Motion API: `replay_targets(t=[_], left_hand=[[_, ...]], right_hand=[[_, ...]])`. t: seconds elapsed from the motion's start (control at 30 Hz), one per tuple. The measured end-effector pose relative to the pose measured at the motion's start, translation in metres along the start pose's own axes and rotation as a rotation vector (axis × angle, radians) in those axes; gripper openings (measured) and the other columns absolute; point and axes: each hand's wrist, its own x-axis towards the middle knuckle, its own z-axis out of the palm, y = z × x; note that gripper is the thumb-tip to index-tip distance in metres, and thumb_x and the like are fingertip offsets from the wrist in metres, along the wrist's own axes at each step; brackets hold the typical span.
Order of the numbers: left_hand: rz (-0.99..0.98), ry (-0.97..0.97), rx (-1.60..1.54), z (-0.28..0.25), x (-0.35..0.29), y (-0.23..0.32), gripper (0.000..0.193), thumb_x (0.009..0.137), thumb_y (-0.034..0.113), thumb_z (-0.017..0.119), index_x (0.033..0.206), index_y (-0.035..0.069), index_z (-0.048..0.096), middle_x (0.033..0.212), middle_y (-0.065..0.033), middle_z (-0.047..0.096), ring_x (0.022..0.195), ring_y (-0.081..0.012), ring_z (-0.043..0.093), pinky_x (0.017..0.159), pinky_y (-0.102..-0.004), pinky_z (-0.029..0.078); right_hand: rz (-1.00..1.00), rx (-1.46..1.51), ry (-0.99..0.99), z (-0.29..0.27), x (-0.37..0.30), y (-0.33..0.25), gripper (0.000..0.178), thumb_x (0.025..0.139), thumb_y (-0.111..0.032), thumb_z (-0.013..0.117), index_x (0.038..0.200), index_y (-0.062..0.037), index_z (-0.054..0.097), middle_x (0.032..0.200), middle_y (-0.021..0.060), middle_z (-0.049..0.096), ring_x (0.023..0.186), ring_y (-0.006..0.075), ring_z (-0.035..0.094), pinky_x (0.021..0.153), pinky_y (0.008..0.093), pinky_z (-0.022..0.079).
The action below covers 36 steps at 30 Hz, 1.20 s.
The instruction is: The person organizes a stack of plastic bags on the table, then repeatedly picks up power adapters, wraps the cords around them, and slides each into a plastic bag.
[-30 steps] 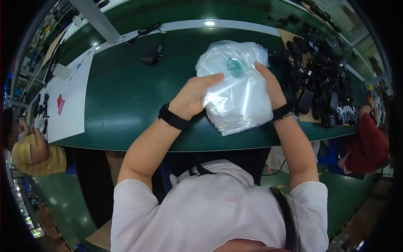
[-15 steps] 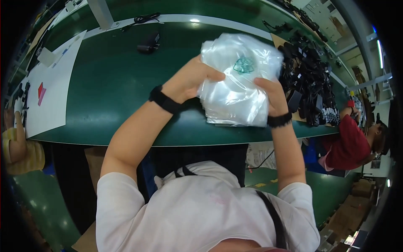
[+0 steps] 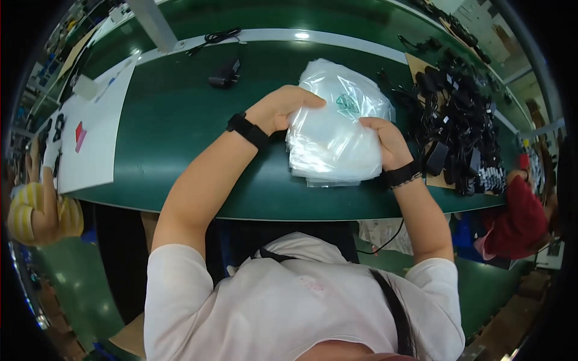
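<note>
**Stack of clear plastic bags (image 3: 337, 141) swings back from the black adapter pile (image 3: 448, 120)**

Since the earlier frame, the stack's far right corner pulls away: it no longer overlaps the pile in our view, and a narrow strip of table (image 3: 180, 138) shows between them. Our view shifts a little too.

At the far left, we see a co-worker in a yellow-striped top (image 3: 45, 210) beside a white sheet (image 3: 96, 165); the sheet perhaps keeps small parts off the green surface. A red and pink piece (image 3: 79, 137) lies on it. Next comes one black adapter (image 3: 225, 73), set apart from the others, with a coiled cable (image 3: 220, 36) beyond it.

Our left hand (image 3: 280, 108) grips the stack's left edge, thumb laid on top; its fingers are mostly hidden behind the edge. The stack sits between our hands, right of the table's middle, and we cannot tell whether its underside touches the table. Our right hand (image 3: 391, 144) closes on the right edge, thumb also on top — pressing from both sides probably stops the slick layers from sliding apart.

Farther right, the adapters lie tangled on brown cardboard (image 3: 435, 180) — likely to keep them in one place. A co-worker in red (image 3: 521, 216) sits beyond.
</note>
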Motion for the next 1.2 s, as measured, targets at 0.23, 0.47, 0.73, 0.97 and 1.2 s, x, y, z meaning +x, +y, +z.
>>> replay_targets(t=[0.23,0.47,0.73,0.97,1.2], left_hand=[[-0.077,-0.115,-0.405,-0.002,0.013,0.007,0.041,0.085,0.012,0.056,0.119,-0.007,0.041,0.113,-0.0201,0.052,0.102,-0.0291,0.054,0.085,-0.0420,0.048],[-0.026,-0.039,-0.236,0.005,0.013,-0.013,0.043,0.085,0.002,0.048,0.125,-0.005,0.034,0.121,-0.0194,0.046,0.108,-0.0312,0.051,0.091,-0.0421,0.044],[0.249,-0.146,-0.145,0.011,-0.006,-0.006,0.057,0.075,-0.009,0.055,0.127,0.001,0.034,0.120,-0.0160,0.049,0.109,-0.0282,0.051,0.092,-0.0391,0.044],[0.051,-0.195,-0.297,-0.012,-0.021,0.009,0.046,0.080,0.002,0.059,0.123,0.000,0.042,0.117,-0.0147,0.052,0.107,-0.0249,0.053,0.092,-0.0367,0.044],[0.250,-0.194,-0.351,0.019,-0.025,-0.026,0.045,0.083,0.006,0.059,0.124,0.002,0.041,0.120,-0.0118,0.050,0.110,-0.0254,0.050,0.095,-0.0395,0.041]], right_hand=[[-0.138,0.050,-0.009,0.025,-0.014,-0.009,0.028,0.085,-0.005,0.048,0.109,0.0095,0.048,0.101,0.0171,0.058,0.088,0.0258,0.060,0.081,0.0365,0.050],[-0.133,0.038,0.046,0.001,0.009,-0.003,0.029,0.085,-0.003,0.049,0.111,0.0104,0.047,0.102,0.0168,0.059,0.086,0.0244,0.062,0.080,0.0338,0.051],[-0.420,-0.090,-0.092,0.019,-0.010,-0.002,0.062,0.076,0.008,0.054,0.131,-0.0055,0.029,0.123,0.0159,0.045,0.108,0.0277,0.051,0.089,0.0391,0.045],[-0.378,-0.154,-0.202,0.033,-0.026,-0.015,0.065,0.072,0.007,0.059,0.130,-0.0015,0.031,0.119,0.0132,0.049,0.106,0.0263,0.052,0.093,0.0384,0.043],[-0.290,-0.531,-0.294,0.046,-0.022,-0.068,0.063,0.068,0.005,0.066,0.125,0.0013,0.039,0.114,0.0112,0.053,0.105,0.0205,0.053,0.090,0.0316,0.043]])
